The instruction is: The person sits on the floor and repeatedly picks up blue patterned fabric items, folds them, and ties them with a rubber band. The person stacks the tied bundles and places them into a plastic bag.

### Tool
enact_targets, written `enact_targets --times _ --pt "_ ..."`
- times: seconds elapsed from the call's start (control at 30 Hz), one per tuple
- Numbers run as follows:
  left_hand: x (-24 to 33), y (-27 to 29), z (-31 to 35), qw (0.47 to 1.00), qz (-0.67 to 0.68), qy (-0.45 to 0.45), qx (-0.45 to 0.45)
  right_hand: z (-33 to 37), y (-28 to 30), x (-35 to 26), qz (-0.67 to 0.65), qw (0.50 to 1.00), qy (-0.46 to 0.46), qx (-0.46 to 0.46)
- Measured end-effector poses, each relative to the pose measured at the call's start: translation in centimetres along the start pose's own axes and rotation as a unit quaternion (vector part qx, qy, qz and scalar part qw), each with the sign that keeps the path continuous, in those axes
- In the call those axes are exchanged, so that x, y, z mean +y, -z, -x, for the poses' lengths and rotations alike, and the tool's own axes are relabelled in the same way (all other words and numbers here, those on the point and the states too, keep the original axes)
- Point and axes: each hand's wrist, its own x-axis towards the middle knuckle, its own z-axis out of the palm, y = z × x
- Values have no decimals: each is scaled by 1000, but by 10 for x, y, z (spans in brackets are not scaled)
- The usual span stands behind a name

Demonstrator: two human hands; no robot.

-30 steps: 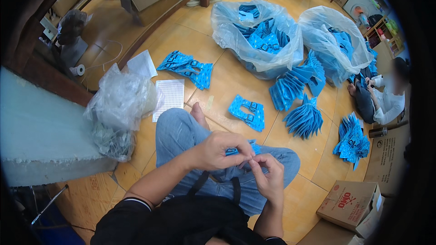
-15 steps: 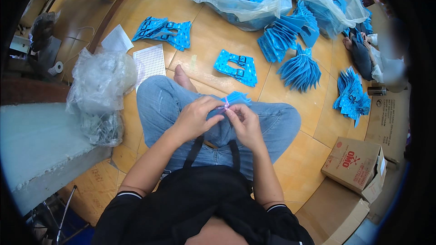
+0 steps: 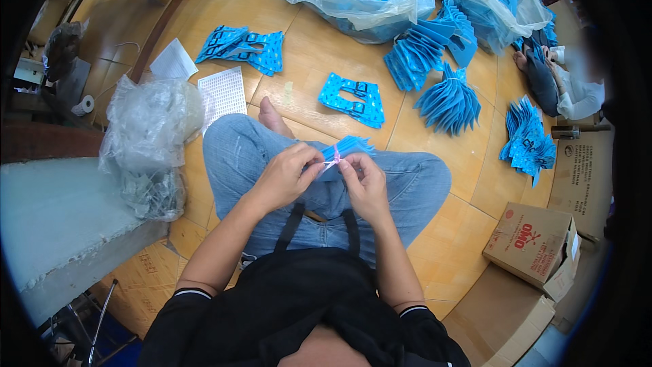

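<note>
Over my lap, a bundle of thin blue pieces (image 3: 353,145) rests with a pink tie (image 3: 335,155) around it. The fingers of my left hand (image 3: 284,175) pinch one end of this tie, which stretches as a light strand toward the bundle. Close to the knot, my right hand (image 3: 367,187) is closed, thumb and forefinger together on the tie. My fingers partly cover the bundle's near end. On the floor in front lies a small stack of blue patterned pieces with dark buckles (image 3: 353,100).
Clear plastic bags (image 3: 353,24) full of blue pieces stand ahead. Tied blue bundles (image 3: 448,100) lie at right, another buckled stack (image 3: 241,49) at left. Crumpled plastic (image 3: 153,129) and printed sheets (image 3: 223,95) are left; cardboard boxes (image 3: 530,245) right. Another person (image 3: 577,95) sits far right.
My left hand has pulled slightly back from the knot, and a strand of the pink tie now shows between my hands. My right hand stays near the knot.
</note>
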Motion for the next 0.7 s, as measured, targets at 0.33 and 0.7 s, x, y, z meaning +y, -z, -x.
enact_targets --times 0.33,0.7 --pt "0 -17 -1 990 -77 -86 85 -1 4 3 -8 1000 2 3" --pt "-11 -11 18 986 105 78 102 1 -7 19 48 992 15 115"
